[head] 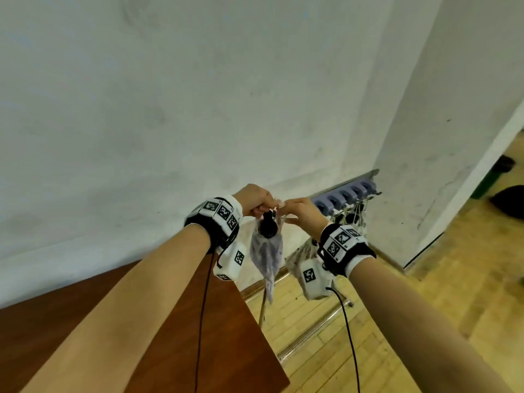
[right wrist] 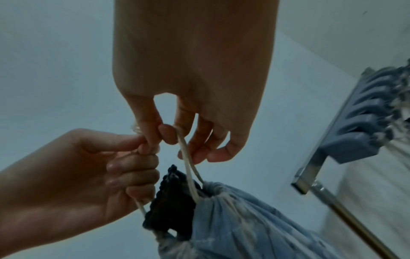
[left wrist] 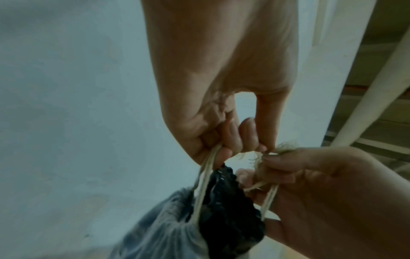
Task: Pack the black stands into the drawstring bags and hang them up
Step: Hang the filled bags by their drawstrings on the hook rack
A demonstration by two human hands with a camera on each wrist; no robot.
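A pale blue patterned drawstring bag (head: 266, 256) hangs between both raised hands in front of the white wall. The black stand (head: 268, 226) pokes out of its gathered mouth. My left hand (head: 259, 208) grips one cream cord loop (left wrist: 206, 184) in curled fingers. My right hand (head: 286, 211) pinches the other cord (right wrist: 188, 166) between thumb and forefinger, close to the left hand. The wrist views show the bag (left wrist: 159, 227) (right wrist: 244, 219) and the stand (left wrist: 230, 210) (right wrist: 170, 201) just below the fingers. Frayed cord ends (left wrist: 284, 147) stick up where the two hands meet.
A blue-grey hook rail (head: 348, 194) (right wrist: 366, 113) is fixed on the wall to the right, with other bags (head: 297, 256) hanging from it by cords. A brown wooden table (head: 170, 321) lies below my left arm. A metal rack bar (head: 312, 330) crosses the wooden floor.
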